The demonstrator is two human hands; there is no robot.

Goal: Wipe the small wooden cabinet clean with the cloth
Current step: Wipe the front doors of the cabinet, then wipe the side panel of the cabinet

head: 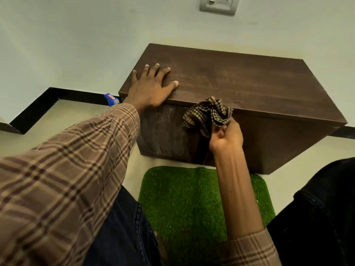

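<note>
The small dark-brown wooden cabinet stands on the floor against a pale wall. My left hand lies flat on the left part of its top, fingers spread, holding nothing. My right hand is in front of the cabinet's front face, shut on a bunched brown checked cloth. The cloth sits just below the top's front edge, near the middle. The left part of the front face shows pale dusty streaks.
A green artificial-grass mat lies on the floor before the cabinet, between my knees in dark jeans. A blue object lies by the black skirting left of the cabinet. A wall socket sits high on the wall.
</note>
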